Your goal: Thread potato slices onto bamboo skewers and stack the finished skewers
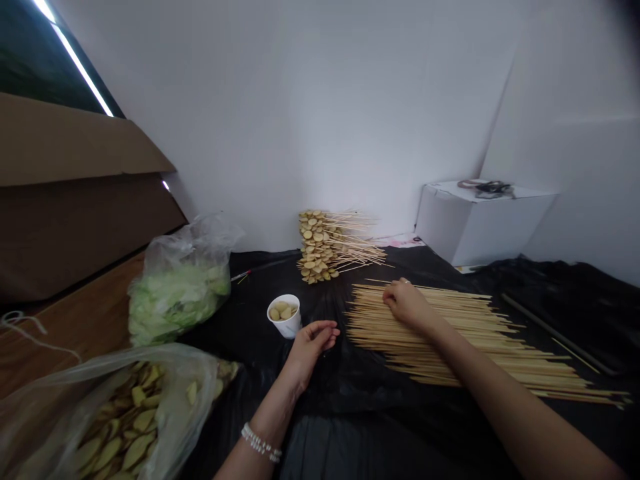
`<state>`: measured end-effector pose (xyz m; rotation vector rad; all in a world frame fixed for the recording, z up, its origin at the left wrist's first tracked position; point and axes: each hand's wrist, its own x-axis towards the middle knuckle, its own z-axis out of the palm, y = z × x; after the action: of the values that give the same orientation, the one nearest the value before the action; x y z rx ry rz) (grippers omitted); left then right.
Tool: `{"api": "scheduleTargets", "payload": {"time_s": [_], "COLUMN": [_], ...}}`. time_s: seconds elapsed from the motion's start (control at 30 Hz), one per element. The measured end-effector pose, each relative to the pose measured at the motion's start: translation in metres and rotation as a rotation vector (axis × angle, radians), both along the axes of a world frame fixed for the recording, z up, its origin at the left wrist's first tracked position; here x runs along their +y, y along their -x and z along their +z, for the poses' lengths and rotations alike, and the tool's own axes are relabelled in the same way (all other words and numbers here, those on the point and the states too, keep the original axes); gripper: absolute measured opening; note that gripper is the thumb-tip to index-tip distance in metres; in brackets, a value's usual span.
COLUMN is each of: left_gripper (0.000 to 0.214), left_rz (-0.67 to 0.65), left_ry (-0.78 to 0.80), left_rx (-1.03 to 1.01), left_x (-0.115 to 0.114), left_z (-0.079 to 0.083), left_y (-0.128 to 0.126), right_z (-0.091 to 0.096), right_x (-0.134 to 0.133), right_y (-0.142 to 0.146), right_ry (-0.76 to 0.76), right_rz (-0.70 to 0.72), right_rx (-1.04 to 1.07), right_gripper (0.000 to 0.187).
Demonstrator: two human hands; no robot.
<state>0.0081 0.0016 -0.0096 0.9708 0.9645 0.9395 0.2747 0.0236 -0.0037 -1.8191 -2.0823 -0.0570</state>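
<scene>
My right hand (407, 303) rests on the near end of a wide pile of bare bamboo skewers (480, 340), its fingers curled down onto the sticks. My left hand (313, 343) lies on the black plastic sheet (350, 413) just right of a small white paper cup (285, 317) that contains a few potato slices. Its fingers are loosely curled, palm up, and nothing shows in them. A stack of skewers threaded with potato slices (325, 245) lies against the white wall behind the cup.
A clear bag of potato slices (125, 420) sits at the near left, and a bag of green leaves (175, 293) lies behind it. Cardboard (75, 193) leans at the left. A white box (480, 220) stands at the back right. A thin rod (555, 330) lies right of the skewers.
</scene>
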Motion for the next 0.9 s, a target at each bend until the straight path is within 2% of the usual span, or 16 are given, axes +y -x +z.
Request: {"api": "scheduleTargets", "payload": {"time_s": [0.17, 0.27, 0.6, 0.9], "left_gripper": [0.032, 0.032, 0.031, 0.032], "left_rz": [-0.005, -0.005, -0.002, -0.011], "left_ry": [-0.01, -0.016, -0.007, -0.01], "left_rx": [0.008, 0.011, 0.002, 0.004], "left_x": [0.0, -0.001, 0.0, 0.0], "left_z": [0.0, 0.001, -0.002, -0.003], "left_y": [-0.001, -0.001, 0.0, 0.001], "right_z": [-0.002, -0.005, -0.01, -0.01], "right_x": [-0.001, -0.001, 0.0, 0.003], "right_y": [0.009, 0.011, 0.009, 0.006], "right_ry": [-0.049, -0.06, -0.072, -0.017], "right_rz": [0.014, 0.023, 0.01, -0.014], "right_rx": [-0.294, -0.364, -0.339, -0.262], "right_gripper": [0.023, 0.024, 0.024, 0.021]}}
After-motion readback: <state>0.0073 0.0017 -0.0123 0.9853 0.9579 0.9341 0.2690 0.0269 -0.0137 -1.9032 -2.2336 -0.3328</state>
